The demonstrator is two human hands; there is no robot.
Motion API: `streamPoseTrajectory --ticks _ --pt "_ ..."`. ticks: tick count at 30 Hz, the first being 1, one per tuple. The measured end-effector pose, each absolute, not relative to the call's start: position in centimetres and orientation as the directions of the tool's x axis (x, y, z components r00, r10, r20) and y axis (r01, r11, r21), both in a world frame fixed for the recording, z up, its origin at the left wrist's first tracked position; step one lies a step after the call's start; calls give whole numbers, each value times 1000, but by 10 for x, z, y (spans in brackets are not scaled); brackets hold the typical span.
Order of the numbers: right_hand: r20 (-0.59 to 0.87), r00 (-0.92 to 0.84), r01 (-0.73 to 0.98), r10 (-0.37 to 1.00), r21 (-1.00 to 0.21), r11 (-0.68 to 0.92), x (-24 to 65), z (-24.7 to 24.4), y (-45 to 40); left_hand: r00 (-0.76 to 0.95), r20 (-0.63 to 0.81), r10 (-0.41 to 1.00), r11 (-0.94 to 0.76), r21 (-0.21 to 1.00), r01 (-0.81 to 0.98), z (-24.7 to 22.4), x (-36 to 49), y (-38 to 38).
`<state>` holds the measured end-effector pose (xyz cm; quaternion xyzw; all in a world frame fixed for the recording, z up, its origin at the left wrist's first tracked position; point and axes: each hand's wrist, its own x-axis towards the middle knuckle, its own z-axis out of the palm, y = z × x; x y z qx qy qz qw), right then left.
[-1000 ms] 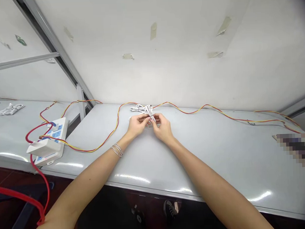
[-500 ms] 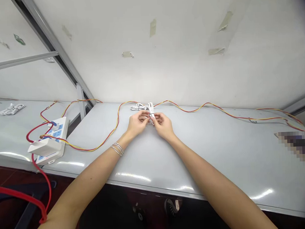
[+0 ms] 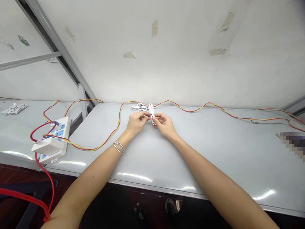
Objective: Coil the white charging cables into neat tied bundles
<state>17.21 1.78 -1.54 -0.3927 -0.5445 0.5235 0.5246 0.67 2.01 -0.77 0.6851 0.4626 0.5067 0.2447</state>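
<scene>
Between my two hands is a folded white cable [image 3: 151,109], held upright, with a dark tie around its middle. My right hand [image 3: 165,124] grips the bundle from the right, thumb in front of it. From the left, my left hand [image 3: 137,123] pinches at the dark tie, thumb and fingertips together; the tie's end is too small to make out. Just behind my left hand, a second white cable bundle [image 3: 139,107] lies on the grey table [image 3: 134,158], bound with a dark tie.
A white power strip [image 3: 64,131] with blue sockets, a white adapter [image 3: 47,146] and a red cable [image 3: 48,178] is at the left. A red and yellow wire [image 3: 119,120] winds along the table's back. Another white cable bundle [image 3: 15,109] lies far left. A white wall [image 3: 181,66] stands behind.
My left fingers have closed in a pinch at the tie, and more of the held cable bundle shows. The whole view has shifted slightly; the second bundle has stayed put.
</scene>
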Motion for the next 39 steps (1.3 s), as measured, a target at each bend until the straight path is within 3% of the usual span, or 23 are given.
streamPoseTrajectory --ticks 25,28,32,36,39 --pt "63 -191 -163 980 -986 31 175 -15 20 165 550 819 -533 620 576 0 1 21" --pt "67 -194 -164 979 -986 35 175 -16 20 54 494 868 -458 752 474 -5 7 20" --pt "132 -197 -159 971 -982 101 176 -18 21 -72 307 949 -288 937 200 -8 18 19" --pt "207 -159 -121 965 -974 189 177 -21 23 -60 136 989 -140 987 -84 -3 23 16" --pt "233 -130 -126 964 -968 217 177 -23 25 -26 50 998 -54 983 -177 2 21 15"
